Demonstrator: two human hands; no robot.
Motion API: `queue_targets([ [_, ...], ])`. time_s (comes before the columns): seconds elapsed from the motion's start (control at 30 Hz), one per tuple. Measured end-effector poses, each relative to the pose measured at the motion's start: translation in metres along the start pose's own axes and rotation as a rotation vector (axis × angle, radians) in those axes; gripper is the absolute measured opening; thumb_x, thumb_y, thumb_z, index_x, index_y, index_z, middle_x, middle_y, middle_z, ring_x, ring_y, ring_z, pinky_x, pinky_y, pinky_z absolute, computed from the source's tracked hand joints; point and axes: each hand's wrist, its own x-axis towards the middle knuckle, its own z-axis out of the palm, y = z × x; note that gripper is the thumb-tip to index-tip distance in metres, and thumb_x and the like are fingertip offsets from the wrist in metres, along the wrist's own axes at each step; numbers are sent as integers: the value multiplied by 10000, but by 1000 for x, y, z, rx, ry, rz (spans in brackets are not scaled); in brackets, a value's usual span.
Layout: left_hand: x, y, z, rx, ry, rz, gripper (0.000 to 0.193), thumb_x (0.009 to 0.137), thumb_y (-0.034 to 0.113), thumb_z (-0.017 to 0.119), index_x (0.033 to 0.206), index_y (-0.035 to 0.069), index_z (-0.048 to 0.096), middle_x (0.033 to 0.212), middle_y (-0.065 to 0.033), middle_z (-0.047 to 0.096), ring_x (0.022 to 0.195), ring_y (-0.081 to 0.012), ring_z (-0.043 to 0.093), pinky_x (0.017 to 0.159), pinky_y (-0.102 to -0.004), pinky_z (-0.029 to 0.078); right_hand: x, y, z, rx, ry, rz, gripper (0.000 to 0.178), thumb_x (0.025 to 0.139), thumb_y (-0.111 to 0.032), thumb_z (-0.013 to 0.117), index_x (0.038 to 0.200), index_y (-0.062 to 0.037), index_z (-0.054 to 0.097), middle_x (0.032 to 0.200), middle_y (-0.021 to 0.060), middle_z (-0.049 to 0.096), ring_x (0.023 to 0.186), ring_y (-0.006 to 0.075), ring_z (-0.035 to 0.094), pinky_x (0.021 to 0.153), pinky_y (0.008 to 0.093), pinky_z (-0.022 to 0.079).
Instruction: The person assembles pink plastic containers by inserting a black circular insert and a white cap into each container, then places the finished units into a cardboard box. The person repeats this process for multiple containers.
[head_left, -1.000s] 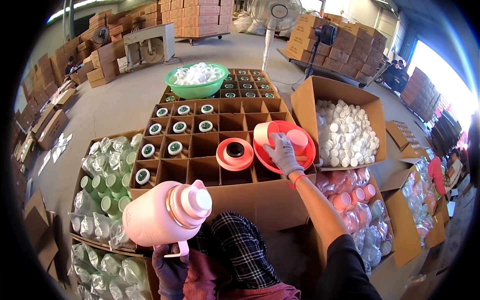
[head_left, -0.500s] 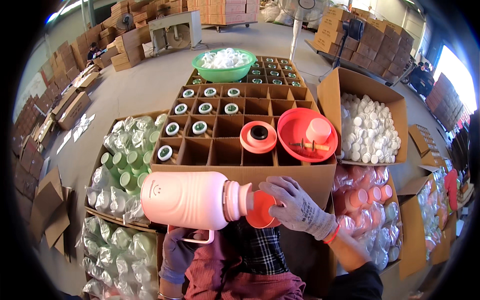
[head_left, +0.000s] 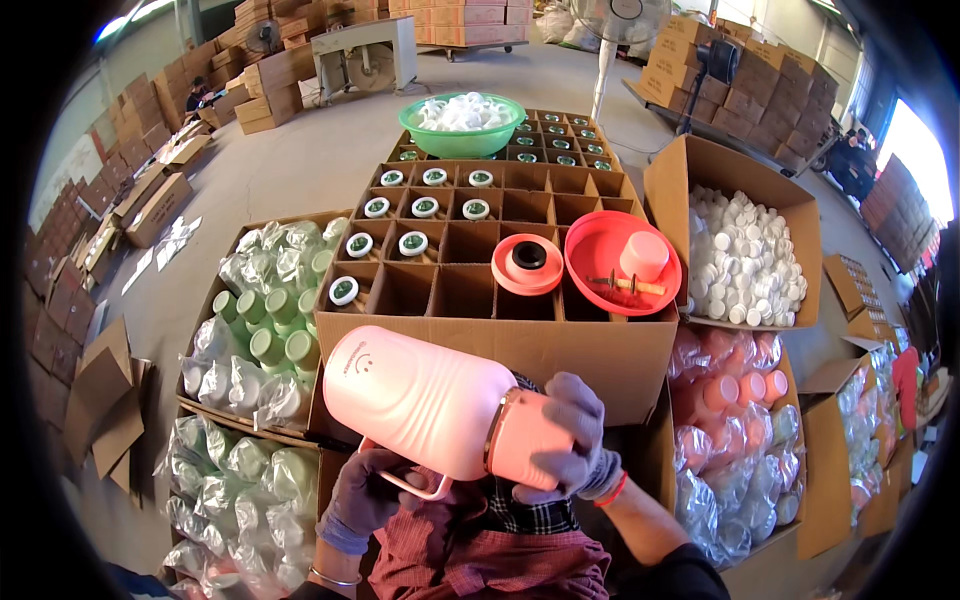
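Observation:
A pink thermos jug (head_left: 430, 390) lies nearly level above my lap, its base up to the left and its mouth end to the right. My left hand (head_left: 375, 495), in a grey glove, is closed round the jug's handle (head_left: 432, 490). A coral cup lid (head_left: 525, 440) covers the neck, and my gloved right hand (head_left: 570, 435) wraps round its outer end. Whether its thread has caught cannot be seen. Beyond the jug, a coral lid with a black centre (head_left: 527, 265) and a red basin (head_left: 577, 275) rest on the divided carton (head_left: 480, 335).
Several green-and-white round tops stand in the carton's cells. A green bowl (head_left: 462, 145) of white parts sits farther back. To the right is a box of white caps (head_left: 750, 260). Bagged green cups (head_left: 270, 310) flank the left, bagged pink cups (head_left: 735, 400) the right.
The cup lid, held apart beside the mouth before, now covers the jug's neck with my right hand round it. The jug has tipped, its mouth end lower.

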Motion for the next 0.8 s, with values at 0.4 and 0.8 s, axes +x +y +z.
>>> queue_targets([
  [0.4, 6, -3, -1, 659, -363, 509, 138, 840, -61, 589, 966, -9, 572, 931, -171, 647, 706, -212, 642, 707, -354, 523, 94, 15, -46, -206, -451, -834, 288, 918, -332, 533, 1206, -347, 541, 1378, -80, 494, 1252, 199, 511, 913, 482, 452],
  [0.8, 4, -20, -27, 372, 233, 403, 150, 854, -105, 543, 957, -43, 632, 974, -146, 647, 957, -289, 629, 718, -339, 542, -40, -11, -21, 1097, 497, 1466, 555, 939, -368, 607, 1390, -87, 449, 1351, 107, 523, 1256, 251, 512, 1026, 435, 445],
])
